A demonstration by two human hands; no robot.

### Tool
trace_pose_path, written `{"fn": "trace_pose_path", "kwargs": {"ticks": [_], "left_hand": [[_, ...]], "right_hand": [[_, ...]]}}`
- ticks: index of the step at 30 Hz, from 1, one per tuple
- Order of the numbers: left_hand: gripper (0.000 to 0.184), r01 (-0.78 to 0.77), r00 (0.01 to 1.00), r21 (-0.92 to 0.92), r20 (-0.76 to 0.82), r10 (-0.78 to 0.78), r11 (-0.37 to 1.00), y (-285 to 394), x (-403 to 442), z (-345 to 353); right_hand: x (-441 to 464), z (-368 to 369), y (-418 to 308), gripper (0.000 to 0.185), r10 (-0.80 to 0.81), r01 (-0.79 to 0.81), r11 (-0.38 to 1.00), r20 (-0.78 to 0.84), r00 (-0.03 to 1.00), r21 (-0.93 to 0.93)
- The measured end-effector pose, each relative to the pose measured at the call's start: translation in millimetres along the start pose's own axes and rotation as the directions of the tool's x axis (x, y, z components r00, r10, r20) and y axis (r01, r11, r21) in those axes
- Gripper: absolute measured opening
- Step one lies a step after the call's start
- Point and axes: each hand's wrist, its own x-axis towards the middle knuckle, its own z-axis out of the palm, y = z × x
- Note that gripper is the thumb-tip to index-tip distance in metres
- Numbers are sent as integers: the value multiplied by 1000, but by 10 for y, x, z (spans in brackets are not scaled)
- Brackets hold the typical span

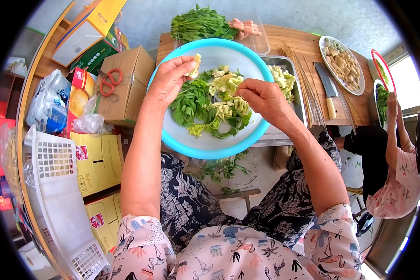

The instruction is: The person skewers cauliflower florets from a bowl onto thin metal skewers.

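Note:
A white basin with a turquoise rim sits before me, holding leafy greens and pale cauliflower pieces. Above its left side, my left hand is closed, pinching a cauliflower floret between thumb and fingers. My right hand is over the basin's right side, fingers curled together and fingertips close to the cauliflower. Whatever lies in that pinch is too small or hidden to name. Behind the right hand, more cauliflower lies in a metal tray.
Thin skewers, a knife and a plate of cut food occupy the table's right. Greens and pink sausage-like pieces lie behind the basin. Boxes with scissors stand left. Another person's hands are at far right.

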Motion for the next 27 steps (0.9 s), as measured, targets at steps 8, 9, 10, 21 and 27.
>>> {"fn": "trace_pose_path", "kwargs": {"ticks": [8,9,10,21,27], "left_hand": [[25,11,1000,74,18,-12,997,-5,1,-12],[25,11,1000,74,18,-13,997,-7,1,-9],[24,13,1000,81,12,-14,997,-7,-1,-3],[23,71,997,58,17,-72,996,19,-19,5],[25,104,994,34,37,-105,994,65,-49,14]], "right_hand": [[1,15,20,14,-39,38,998,-20,999,-47],[2,19,26,14,-49,47,997,-24,999,-56],[2,25,28,15,-58,56,996,-28,998,-65],[-9,33,39,14,-38,37,999,-16,999,-35],[-7,44,55,14,-47,47,999,-14,999,-18]]}}
